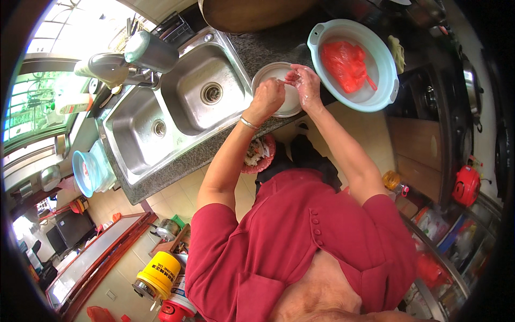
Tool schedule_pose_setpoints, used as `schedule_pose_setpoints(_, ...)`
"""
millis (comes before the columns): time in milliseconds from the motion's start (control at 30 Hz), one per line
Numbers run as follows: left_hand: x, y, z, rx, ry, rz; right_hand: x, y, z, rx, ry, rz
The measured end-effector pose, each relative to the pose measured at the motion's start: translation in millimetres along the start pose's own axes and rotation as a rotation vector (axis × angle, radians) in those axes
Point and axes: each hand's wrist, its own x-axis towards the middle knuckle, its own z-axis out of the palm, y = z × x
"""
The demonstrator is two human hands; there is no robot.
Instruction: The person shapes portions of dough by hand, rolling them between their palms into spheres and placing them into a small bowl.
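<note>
My left hand (268, 97), with a silver bangle at the wrist, is curled over a round metal basin (292, 109) on the counter. Its fingertips face away, so I cannot tell whether they pinch anything. Right beside it, my right hand (307, 85) is raised over the basin's far right rim, fingers bent and loosely parted. White paste or dough clings to its fingers and palm. The two hands meet or nearly meet at the fingertips. Whitish contents (287, 98) show in the basin, partly hidden by both hands.
A light blue plastic tub (381, 44) holds a red plastic bag (344, 64). A double stainless sink (171, 108) with a faucet (145, 77) lies to the left. Below the counter edge, a pink basket (266, 161) contains scraps. A yellow bucket (161, 269) stands behind me on the left.
</note>
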Motion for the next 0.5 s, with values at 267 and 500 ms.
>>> schedule_pose_setpoints(267,-1.2,9.5,-16.6,-0.246,0.073,-0.263,12.3,30.6,5.9,-0.694,0.006,-0.141)
schedule_pose_setpoints(500,-7.1,10.0,-14.0,-0.296,0.068,-0.247,7.6,40.5,14.0,-1.242,-0.037,-0.53)
